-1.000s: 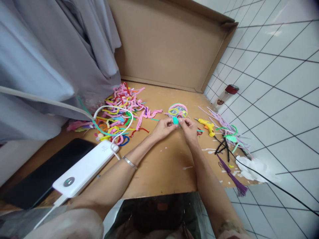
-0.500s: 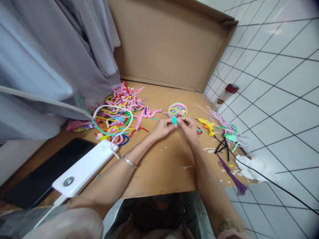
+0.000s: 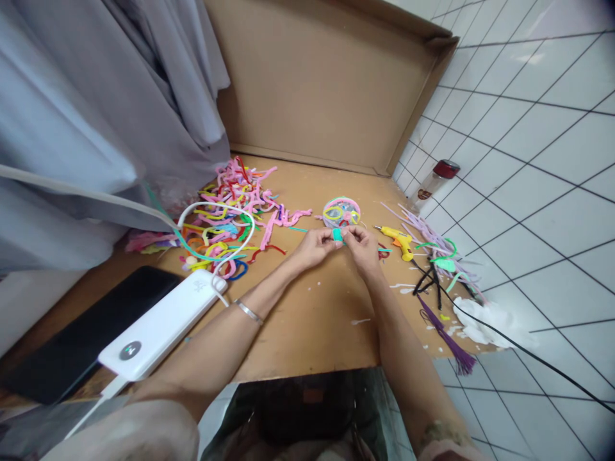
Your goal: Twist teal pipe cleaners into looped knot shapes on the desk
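Note:
Between the fingertips of both hands is a small, flat-looking teal pipe-cleaner piece (image 3: 337, 235). My left hand (image 3: 314, 248) pinches its left side with thumb and forefinger. On the right side, my right hand (image 3: 361, 248) grips it, fingers curled. Thin teal ends show left of the left hand and right of the right hand; whether they belong to the held piece I cannot tell. Just beyond the fingertips lies a round pink-rimmed item (image 3: 342, 211) with a yellow loop on it. A yellow hot glue gun (image 3: 398, 242) rests to the right of my right hand.
A heap of coloured pipe cleaners (image 3: 240, 205) spreads at the left. Nearer me lie a white power bank (image 3: 163, 323) and a black phone-like slab (image 3: 91, 333). Lilac stems (image 3: 423, 234), a purple tassel (image 3: 446, 339) and a black cable (image 3: 528, 355) occupy the right. Cardboard (image 3: 327, 83) stands behind.
The teal piece has tilted very slightly between the fingertips, and both hands keep hold of it. The whole view has shifted a little; the other things lie as before.

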A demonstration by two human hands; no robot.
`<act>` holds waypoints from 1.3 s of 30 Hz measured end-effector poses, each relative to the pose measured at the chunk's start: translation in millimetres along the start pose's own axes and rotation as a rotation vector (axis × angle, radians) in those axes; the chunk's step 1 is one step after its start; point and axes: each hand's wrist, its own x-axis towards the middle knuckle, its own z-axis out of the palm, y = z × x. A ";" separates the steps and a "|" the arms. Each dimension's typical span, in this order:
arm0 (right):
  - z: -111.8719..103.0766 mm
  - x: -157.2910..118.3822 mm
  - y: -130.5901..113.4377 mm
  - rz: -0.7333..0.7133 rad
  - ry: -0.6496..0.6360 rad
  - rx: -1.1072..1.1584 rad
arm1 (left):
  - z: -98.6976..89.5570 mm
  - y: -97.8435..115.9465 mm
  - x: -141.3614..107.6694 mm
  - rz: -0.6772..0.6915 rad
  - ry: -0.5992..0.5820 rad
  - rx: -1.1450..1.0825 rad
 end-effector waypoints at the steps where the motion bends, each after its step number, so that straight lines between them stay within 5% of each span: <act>1: 0.2 0.0 0.4 -0.001 0.004 0.001 | 0.6 -0.4 0.0 -0.006 -0.002 -0.015; 10: 1.8 -0.1 -0.6 -0.009 0.093 -0.006 | 4.3 -5.6 2.3 -0.037 0.076 -0.060; 39: 2.0 -1.0 1.8 0.042 0.022 0.036 | 0.9 -0.7 0.2 -0.055 0.089 -0.039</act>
